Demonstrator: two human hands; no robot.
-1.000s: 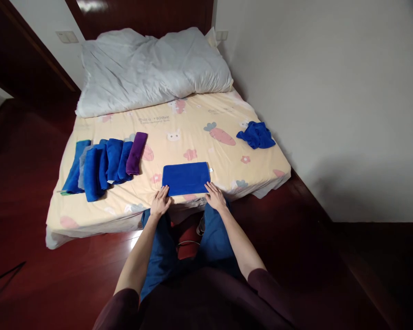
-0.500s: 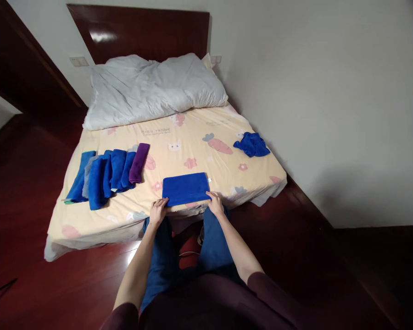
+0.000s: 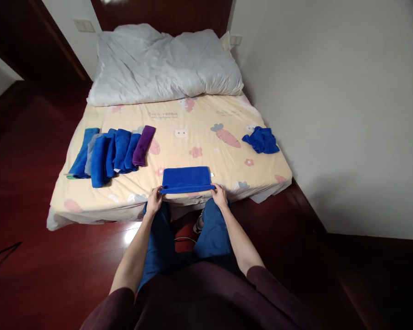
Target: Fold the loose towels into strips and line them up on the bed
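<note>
A blue towel (image 3: 186, 177) lies flat in a rectangle at the bed's front edge, its near edge turned up in a narrow roll. My left hand (image 3: 154, 200) pinches the left end of that roll, and my right hand (image 3: 219, 195) pinches the right end. Several rolled towels lie side by side on the left of the bed, among them a blue roll (image 3: 99, 162) and a purple roll (image 3: 144, 145). At the right side of the bed is a crumpled blue towel (image 3: 262, 140).
The bed (image 3: 179, 123) has a patterned yellow sheet. A grey-white quilt (image 3: 165, 68) lies across its far end, before a dark headboard (image 3: 165, 13). A white wall (image 3: 323, 114) stands to the right, and dark red floor (image 3: 55, 279) shows at the left.
The near edge of the blue towel, flat before, is now folded up into a narrow roll between my hands. The view has shifted, so the bed sits higher in it.
</note>
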